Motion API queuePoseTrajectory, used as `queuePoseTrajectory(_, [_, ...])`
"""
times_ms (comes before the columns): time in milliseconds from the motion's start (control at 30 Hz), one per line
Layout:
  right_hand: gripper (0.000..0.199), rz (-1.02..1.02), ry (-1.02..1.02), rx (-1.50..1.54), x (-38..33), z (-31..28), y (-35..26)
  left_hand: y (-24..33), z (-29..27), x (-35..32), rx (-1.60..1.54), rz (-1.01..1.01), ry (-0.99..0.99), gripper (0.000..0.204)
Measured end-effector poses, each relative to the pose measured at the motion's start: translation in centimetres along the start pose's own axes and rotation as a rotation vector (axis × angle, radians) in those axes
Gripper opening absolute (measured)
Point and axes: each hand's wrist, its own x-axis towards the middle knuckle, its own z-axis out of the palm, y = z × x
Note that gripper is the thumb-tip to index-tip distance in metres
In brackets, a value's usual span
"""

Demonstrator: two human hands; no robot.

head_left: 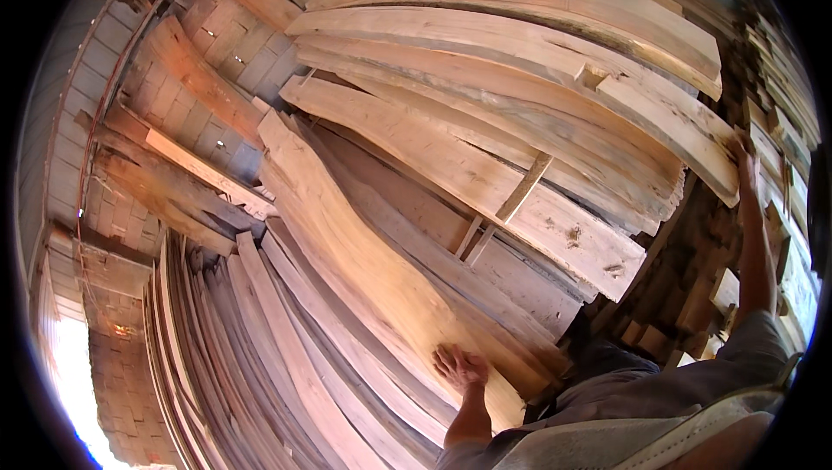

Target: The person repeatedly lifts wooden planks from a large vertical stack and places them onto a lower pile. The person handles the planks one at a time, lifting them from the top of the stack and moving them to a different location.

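My left hand (461, 368) lies on the lower part of a long pale wooden board (347, 218) with a wavy edge. Its fingers are spread over the board's face and do not wrap round it. Far to the right, my right arm reaches out, and my right hand (744, 156) touches or is very near the end of another long plank (641, 101), which has a small notch in its edge. The fingers of that hand are small and blurred, so their grip cannot be made out.
Several boards (260, 331) stand close together at the lower left. More planks are stacked above, with a short stick (524, 186) between some of them. Wood offcuts (726, 290) lie at the right. Behind is a brick wall (130, 375), with bright daylight at the lower left.
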Motion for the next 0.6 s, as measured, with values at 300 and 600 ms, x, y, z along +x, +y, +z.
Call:
queuePoseTrajectory(300, [0.047, 0.118, 0.11, 0.214, -21.9, 3.2, -12.1, 0.0, 0.7, -0.3, -0.015, 0.022, -0.003, 0.05])
queuePoseTrajectory(600, [0.026, 0.944, -0.247, 1.1, -28.0, 5.4, -10.4, 0.1, 0.7, -0.7, -0.026, -0.028, -0.059, 0.054])
